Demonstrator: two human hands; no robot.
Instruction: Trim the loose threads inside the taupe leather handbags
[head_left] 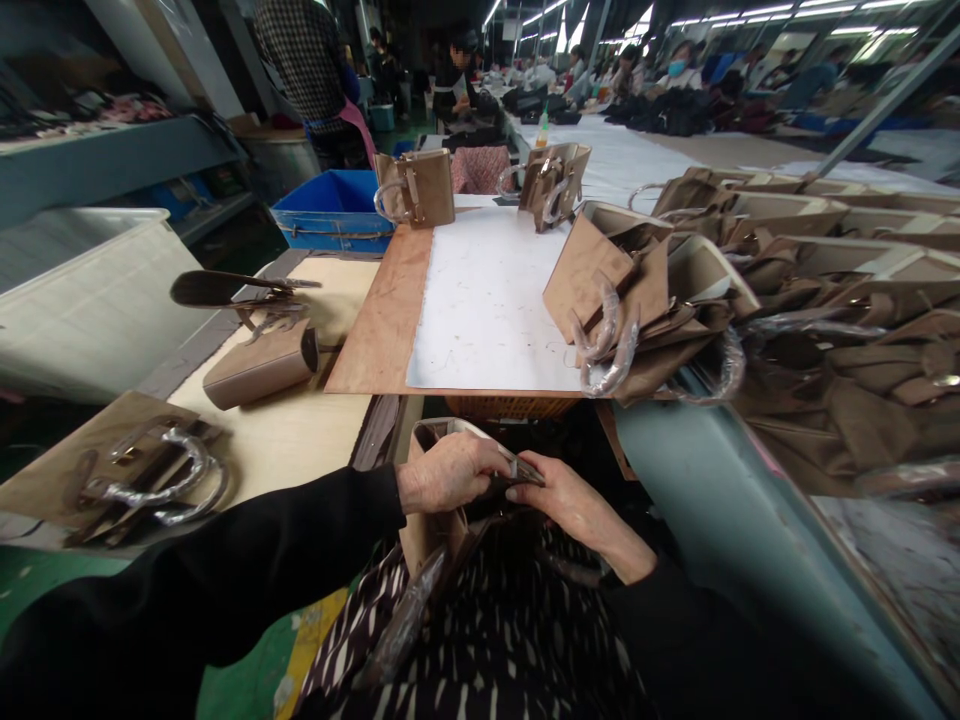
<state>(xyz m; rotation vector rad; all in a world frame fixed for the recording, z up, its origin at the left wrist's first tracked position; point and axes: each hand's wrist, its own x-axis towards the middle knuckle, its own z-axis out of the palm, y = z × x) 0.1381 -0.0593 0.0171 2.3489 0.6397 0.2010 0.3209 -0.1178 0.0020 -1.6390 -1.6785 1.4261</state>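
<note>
Pinching with left hand [454, 470] and right hand [564, 500], fingers nearly closed, a thin edge at the mouth of the brown bag [425, 540] (too blurred for finer detail). Resting it against the lap [540, 620], presumably to steady it. Blocked close ahead by the wooden board [379, 340], crowded at right by piled bags [817, 395], flanked at left by two bags [255, 368].

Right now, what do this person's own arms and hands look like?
Long, plain black sleeves: left sleeve, right sleeve, no markings visible on either. The left hand and right hand are bare, five-fingered, without gloves.
</note>
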